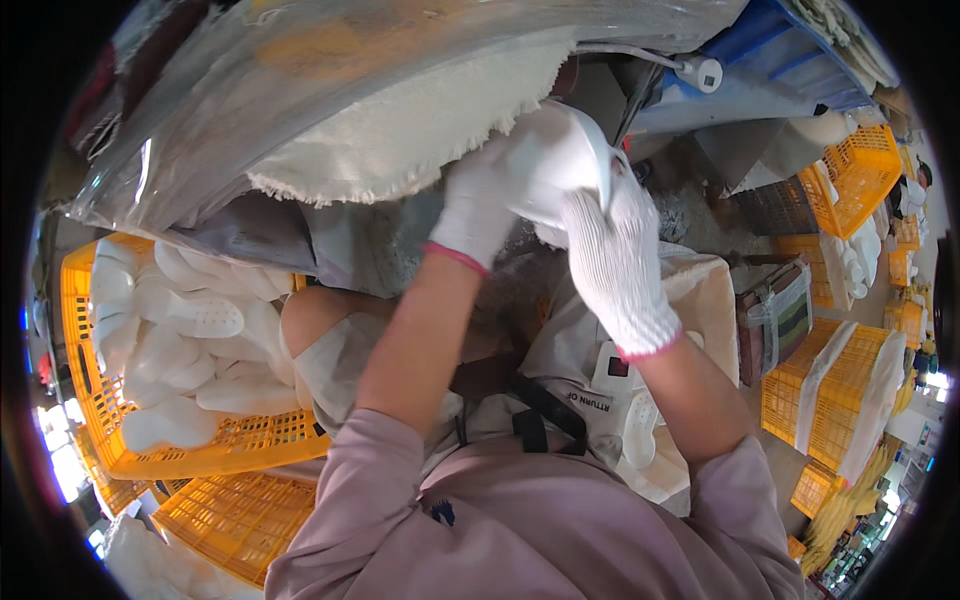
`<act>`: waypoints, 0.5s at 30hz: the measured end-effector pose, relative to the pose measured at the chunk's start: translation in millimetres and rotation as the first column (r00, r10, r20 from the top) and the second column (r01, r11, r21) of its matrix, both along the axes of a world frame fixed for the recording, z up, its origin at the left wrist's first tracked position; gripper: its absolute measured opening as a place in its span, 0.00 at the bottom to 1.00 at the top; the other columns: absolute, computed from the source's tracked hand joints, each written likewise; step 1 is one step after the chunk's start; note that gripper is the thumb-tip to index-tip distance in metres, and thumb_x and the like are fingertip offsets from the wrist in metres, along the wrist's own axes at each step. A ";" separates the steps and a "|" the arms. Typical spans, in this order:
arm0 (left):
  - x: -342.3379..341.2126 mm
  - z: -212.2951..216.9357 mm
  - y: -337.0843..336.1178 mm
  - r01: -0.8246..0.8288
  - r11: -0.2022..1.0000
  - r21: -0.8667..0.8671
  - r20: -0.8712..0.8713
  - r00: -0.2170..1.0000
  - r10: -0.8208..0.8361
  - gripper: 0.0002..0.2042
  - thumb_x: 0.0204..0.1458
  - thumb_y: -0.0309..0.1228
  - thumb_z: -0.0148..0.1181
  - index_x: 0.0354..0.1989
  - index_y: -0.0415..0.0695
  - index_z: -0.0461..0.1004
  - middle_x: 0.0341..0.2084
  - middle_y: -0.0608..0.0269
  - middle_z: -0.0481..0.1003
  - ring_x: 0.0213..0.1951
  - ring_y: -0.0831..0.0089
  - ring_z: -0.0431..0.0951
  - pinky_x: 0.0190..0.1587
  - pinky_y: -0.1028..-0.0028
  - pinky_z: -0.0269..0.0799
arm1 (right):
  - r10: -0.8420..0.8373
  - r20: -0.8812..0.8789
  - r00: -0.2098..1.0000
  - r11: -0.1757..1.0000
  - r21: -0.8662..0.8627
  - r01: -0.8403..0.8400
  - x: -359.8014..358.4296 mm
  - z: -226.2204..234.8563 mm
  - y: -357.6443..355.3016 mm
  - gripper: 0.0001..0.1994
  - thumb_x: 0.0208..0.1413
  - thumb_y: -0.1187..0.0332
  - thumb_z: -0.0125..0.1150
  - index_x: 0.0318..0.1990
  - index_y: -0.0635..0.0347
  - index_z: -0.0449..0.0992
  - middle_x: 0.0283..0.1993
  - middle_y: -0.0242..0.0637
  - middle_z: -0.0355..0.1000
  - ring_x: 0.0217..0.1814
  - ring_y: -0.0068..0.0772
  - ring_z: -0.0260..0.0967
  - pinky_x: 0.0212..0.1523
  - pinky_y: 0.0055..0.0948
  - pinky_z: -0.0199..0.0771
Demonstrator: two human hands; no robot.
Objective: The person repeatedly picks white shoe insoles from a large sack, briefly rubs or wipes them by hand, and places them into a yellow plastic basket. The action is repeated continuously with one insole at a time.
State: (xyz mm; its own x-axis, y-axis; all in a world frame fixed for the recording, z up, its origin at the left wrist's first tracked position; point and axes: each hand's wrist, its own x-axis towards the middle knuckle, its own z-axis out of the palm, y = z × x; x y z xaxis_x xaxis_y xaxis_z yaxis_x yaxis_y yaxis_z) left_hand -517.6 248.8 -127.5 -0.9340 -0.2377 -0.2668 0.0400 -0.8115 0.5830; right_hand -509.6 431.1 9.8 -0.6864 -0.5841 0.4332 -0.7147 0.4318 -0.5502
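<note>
Both my hands wear white knit gloves with pink cuffs. Between them is a white curved piece (568, 150), which looks like a shoe insole of the kind heaped in the basket. My left hand (480, 200) grips its left side, somewhat blurred, beside the frayed edge of a white cloth wheel or pad (410, 135). From the right, my right hand (615, 245) closes on its lower edge, thumb side up. Whether the piece touches the cloth is hard to see. A yellow basket (170, 465) at my left is full of white insoles (195, 315).
Clear plastic sheeting (330, 55) hangs over the cloth. A white lamp-like fitting (700, 73) on a bent arm is at upper right. In my lap area lie pale cloth and a white insole (638, 430). Yellow crates (835, 390) stack along the right.
</note>
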 end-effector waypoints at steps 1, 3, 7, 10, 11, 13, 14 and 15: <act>9.8 0.8 -16.1 -0.002 0.987 0.158 0.054 0.999 -0.007 0.20 0.68 0.38 0.58 0.62 0.40 0.74 0.56 0.57 0.80 0.58 0.62 0.79 0.64 0.62 0.72 | 0.035 -0.035 0.999 0.999 0.027 -0.034 -8.8 -2.1 -6.3 0.14 0.50 0.67 0.72 0.39 0.63 0.75 0.50 0.61 0.73 0.45 0.65 0.76 0.41 0.54 0.78; 37.3 10.0 -48.6 -0.028 0.999 -0.025 0.424 0.905 0.036 0.24 0.65 0.40 0.64 0.63 0.38 0.73 0.57 0.57 0.79 0.58 0.62 0.79 0.65 0.64 0.72 | 0.029 0.037 0.999 0.999 0.027 -0.030 -22.6 -3.3 -16.8 0.17 0.43 0.65 0.75 0.37 0.63 0.75 0.47 0.59 0.73 0.44 0.63 0.76 0.40 0.54 0.78; 104.7 28.0 -89.7 0.301 0.735 -0.608 0.597 0.784 0.173 0.36 0.58 0.42 0.72 0.69 0.32 0.68 0.61 0.54 0.77 0.60 0.65 0.77 0.64 0.68 0.71 | 0.103 -0.288 0.952 0.974 0.224 -0.037 -42.3 -3.3 -27.7 0.20 0.35 0.65 0.80 0.35 0.60 0.77 0.43 0.54 0.74 0.43 0.59 0.76 0.40 0.54 0.79; 134.8 38.9 -86.8 0.381 0.496 -0.781 0.510 0.846 0.153 0.38 0.58 0.41 0.73 0.71 0.29 0.65 0.59 0.52 0.77 0.58 0.67 0.77 0.62 0.69 0.71 | 0.165 -0.345 0.924 0.961 0.269 -0.071 -54.6 -9.1 -34.5 0.18 0.38 0.64 0.79 0.34 0.60 0.77 0.41 0.52 0.74 0.42 0.59 0.76 0.40 0.54 0.79; 142.0 44.7 -81.7 0.417 0.353 -0.838 0.499 0.846 0.186 0.35 0.59 0.38 0.72 0.69 0.28 0.66 0.54 0.56 0.79 0.53 0.71 0.78 0.57 0.73 0.73 | 0.135 -0.325 0.936 0.948 0.318 -0.026 -58.5 -11.5 -39.3 0.15 0.50 0.60 0.70 0.34 0.64 0.79 0.38 0.58 0.77 0.41 0.64 0.77 0.41 0.56 0.78; 147.9 59.0 -67.6 0.358 0.484 -0.799 0.419 0.908 0.021 0.34 0.57 0.44 0.74 0.64 0.32 0.72 0.48 0.56 0.80 0.48 0.70 0.79 0.55 0.72 0.74 | -0.059 0.213 0.975 0.990 0.134 0.030 -62.2 -12.3 -50.0 0.17 0.55 0.58 0.62 0.34 0.68 0.79 0.35 0.61 0.78 0.41 0.67 0.77 0.43 0.56 0.77; 147.3 66.8 -57.7 0.336 0.549 -0.766 0.366 0.929 -0.058 0.33 0.55 0.47 0.75 0.61 0.34 0.75 0.44 0.57 0.80 0.46 0.70 0.79 0.54 0.71 0.75 | -0.120 0.481 0.869 0.993 0.067 0.100 -61.7 -9.5 -55.9 0.19 0.58 0.57 0.58 0.33 0.69 0.80 0.34 0.63 0.78 0.41 0.69 0.77 0.44 0.56 0.77; 146.9 75.5 -49.0 0.281 0.697 -0.660 0.223 0.959 -0.175 0.26 0.57 0.39 0.74 0.59 0.35 0.76 0.41 0.60 0.81 0.42 0.73 0.80 0.49 0.72 0.77 | -0.119 0.434 0.893 0.991 -0.008 0.136 -58.6 -3.8 -59.2 0.20 0.60 0.58 0.55 0.33 0.72 0.80 0.33 0.66 0.77 0.43 0.71 0.76 0.46 0.55 0.76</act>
State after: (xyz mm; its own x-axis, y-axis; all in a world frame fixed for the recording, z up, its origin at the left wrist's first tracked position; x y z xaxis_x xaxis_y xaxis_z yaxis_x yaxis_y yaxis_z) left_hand -370.8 199.8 -51.9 -0.9517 -0.1880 -0.2427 -0.2126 -0.1667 0.9628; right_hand -568.2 371.9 6.0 -0.8781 -0.4685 0.0969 -0.3434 0.4761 -0.8095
